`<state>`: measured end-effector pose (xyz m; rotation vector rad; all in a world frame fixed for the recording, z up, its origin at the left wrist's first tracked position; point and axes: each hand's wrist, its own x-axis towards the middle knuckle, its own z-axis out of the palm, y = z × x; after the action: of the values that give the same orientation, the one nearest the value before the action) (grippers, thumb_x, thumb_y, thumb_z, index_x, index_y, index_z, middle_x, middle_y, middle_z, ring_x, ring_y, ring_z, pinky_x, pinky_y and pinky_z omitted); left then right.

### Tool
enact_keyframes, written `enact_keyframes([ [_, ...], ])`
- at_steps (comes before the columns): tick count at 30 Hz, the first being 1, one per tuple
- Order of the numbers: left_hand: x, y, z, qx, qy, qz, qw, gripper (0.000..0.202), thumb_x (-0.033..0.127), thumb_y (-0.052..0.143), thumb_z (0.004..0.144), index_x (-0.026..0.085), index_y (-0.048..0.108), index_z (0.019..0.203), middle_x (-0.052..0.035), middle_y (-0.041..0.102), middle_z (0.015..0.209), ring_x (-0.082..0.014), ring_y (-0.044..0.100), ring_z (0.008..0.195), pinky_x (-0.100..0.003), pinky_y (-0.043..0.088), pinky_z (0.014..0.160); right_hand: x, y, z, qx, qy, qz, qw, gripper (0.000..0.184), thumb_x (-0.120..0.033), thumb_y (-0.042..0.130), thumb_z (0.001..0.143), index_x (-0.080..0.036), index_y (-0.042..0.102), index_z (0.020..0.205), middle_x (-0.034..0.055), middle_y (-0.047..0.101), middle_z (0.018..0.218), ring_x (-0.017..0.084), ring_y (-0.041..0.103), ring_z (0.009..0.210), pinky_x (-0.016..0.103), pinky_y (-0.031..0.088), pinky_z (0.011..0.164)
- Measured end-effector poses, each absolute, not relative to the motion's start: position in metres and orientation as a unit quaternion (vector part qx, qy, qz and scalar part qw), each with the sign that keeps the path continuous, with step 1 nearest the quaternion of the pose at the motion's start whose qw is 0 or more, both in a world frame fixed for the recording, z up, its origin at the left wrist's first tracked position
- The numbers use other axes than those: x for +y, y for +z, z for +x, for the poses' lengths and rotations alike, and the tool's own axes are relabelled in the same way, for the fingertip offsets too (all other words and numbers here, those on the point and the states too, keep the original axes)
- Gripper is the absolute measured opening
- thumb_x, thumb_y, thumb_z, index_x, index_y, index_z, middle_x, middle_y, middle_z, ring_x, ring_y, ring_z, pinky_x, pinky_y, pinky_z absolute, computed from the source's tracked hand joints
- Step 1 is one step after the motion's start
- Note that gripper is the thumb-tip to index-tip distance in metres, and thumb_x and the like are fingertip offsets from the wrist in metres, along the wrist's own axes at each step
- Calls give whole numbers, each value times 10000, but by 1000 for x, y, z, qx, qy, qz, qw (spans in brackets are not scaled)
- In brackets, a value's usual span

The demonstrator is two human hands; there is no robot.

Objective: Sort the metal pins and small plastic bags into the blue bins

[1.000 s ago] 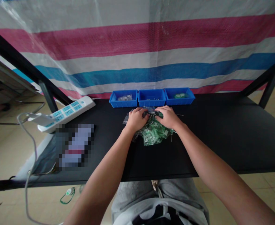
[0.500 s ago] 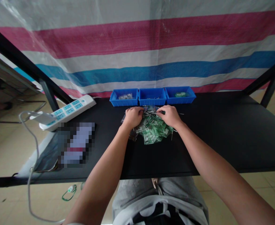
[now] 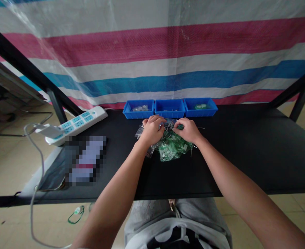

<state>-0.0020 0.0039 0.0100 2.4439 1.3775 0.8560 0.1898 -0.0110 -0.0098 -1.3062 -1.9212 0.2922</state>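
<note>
A heap of clear plastic bags with small green parts [image 3: 171, 148] lies on the black table [image 3: 245, 148]. Both my hands rest on its far side with curled fingers. My left hand [image 3: 152, 130] pinches at the bags and thin metal pins near the heap's top left. My right hand [image 3: 188, 130] pinches a small green part at the top right. What exactly sits between the left fingers is too small to name.
Three blue bins [image 3: 170, 108] stand in a row behind the heap, holding small parts. A white power strip [image 3: 75, 123] with a grey cable lies at the left, beside a blurred flat object [image 3: 86, 160]. A striped tarp [image 3: 152, 55] hangs behind; black frame struts flank both sides.
My left hand has shifted a little right and up over the heap, closer to my right hand. The heap has barely moved.
</note>
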Motion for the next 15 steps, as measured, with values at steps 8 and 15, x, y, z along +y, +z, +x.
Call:
enact_keyframes([
  [8, -4, 14, 5, 464, 304, 827, 88, 261, 326, 489, 886, 244, 649, 1075, -54, 634, 1221, -247, 451, 1231, -418, 314, 987, -17, 0, 185, -702, 206, -498, 466, 86, -270, 643, 749, -194, 619, 715, 28, 652, 743, 175, 580, 713, 304, 449, 669],
  [15, -10, 19, 9, 436, 271, 851, 113, 233, 340, 502, 897, 242, 657, 1042, -43, 668, 1141, -235, 487, 1177, -419, 299, 984, -15, -1, 182, -554, 414, -469, 549, 260, -361, 724, 654, -188, 607, 809, -34, 587, 620, 100, 492, 518, 253, 389, 508],
])
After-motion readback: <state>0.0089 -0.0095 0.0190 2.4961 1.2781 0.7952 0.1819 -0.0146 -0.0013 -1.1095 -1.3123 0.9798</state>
